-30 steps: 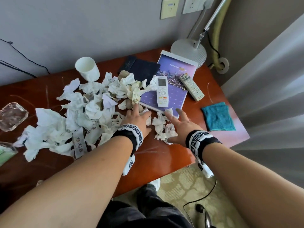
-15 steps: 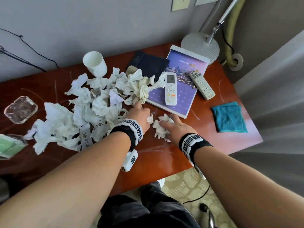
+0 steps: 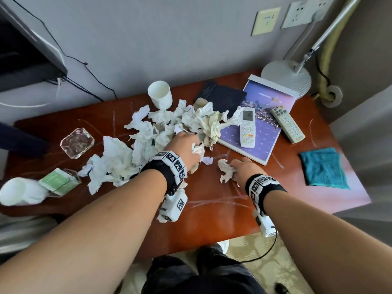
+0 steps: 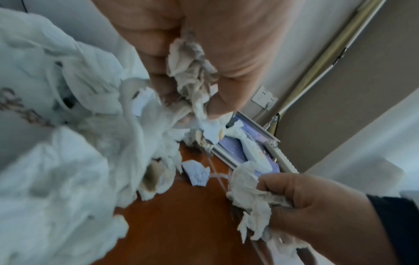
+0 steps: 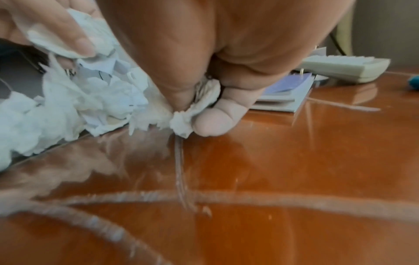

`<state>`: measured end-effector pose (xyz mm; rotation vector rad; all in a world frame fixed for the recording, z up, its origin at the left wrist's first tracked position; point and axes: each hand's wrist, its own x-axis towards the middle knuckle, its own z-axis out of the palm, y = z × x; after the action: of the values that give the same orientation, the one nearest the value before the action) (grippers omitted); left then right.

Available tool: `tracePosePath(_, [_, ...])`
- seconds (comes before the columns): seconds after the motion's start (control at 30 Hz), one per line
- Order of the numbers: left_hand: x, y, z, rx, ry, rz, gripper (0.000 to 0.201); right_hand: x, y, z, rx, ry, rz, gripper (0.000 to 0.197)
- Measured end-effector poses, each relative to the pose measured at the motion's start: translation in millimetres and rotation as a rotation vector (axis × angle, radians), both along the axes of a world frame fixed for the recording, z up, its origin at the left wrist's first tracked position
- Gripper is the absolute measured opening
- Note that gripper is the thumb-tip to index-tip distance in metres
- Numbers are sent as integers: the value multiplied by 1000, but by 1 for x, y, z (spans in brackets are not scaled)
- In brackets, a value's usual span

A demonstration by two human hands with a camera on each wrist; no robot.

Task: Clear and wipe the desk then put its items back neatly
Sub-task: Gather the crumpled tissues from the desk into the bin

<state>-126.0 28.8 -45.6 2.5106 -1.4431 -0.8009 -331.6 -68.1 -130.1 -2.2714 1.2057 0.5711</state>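
Observation:
A heap of crumpled white tissues (image 3: 148,141) covers the middle of the red-brown desk (image 3: 212,209). My left hand (image 3: 186,145) sits at the heap's right edge and grips a wad of tissue (image 4: 192,71) between thumb and fingers. My right hand (image 3: 241,168) is just right of it, low over the desk, and clutches another crumpled tissue (image 3: 226,169), pinched at the fingertips (image 5: 211,122). A small torn scrap (image 3: 207,160) lies between the two hands. White streaks (image 5: 181,170) cross the desk's surface.
A white remote (image 3: 247,128) lies on a purple calendar (image 3: 263,115), with a grey remote (image 3: 287,124) beside it and a teal cloth (image 3: 323,167) at the right edge. White cup (image 3: 160,96), dark wallet (image 3: 220,97), lamp base (image 3: 286,76), glass ashtray (image 3: 77,142) and green packet (image 3: 57,181) stand around.
Both hands went from lying flat on loose tissues to curling round them. The right hand pulled its tissue slightly toward the desk's front edge; the camera view tilted up and shifted left.

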Motion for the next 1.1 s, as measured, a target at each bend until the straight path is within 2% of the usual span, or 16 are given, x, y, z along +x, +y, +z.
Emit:
tracePosePath(0.1, [16, 4, 19, -15, -30, 8, 42, 7, -6, 22, -16, -16, -54, 44])
tracePosePath(0.33, [44, 3, 76, -133, -77, -68, 38, 30, -19, 98, -160, -12, -146, 37])
tracePosePath(0.57, [72, 8, 147, -273, -95, -159, 36, 46, -8, 182, -299, -51, -214, 28])
tracePosePath(0.7, [90, 21, 190, -393, -98, -210, 29, 57, 17, 228, -378, -88, -277, 20])
tracePosePath(0.83, [99, 39, 206, -449, -92, -252, 26, 64, 46, 244, -414, -110, -303, 8])
tracePosePath(1.0, [107, 62, 204, -467, -77, -284, 25, 68, 84, 242, -435, -99, -286, 23])
tracePosePath(1.1, [113, 71, 209, -490, -65, -283, 26, 71, 98, 242, -461, -56, -255, 22])
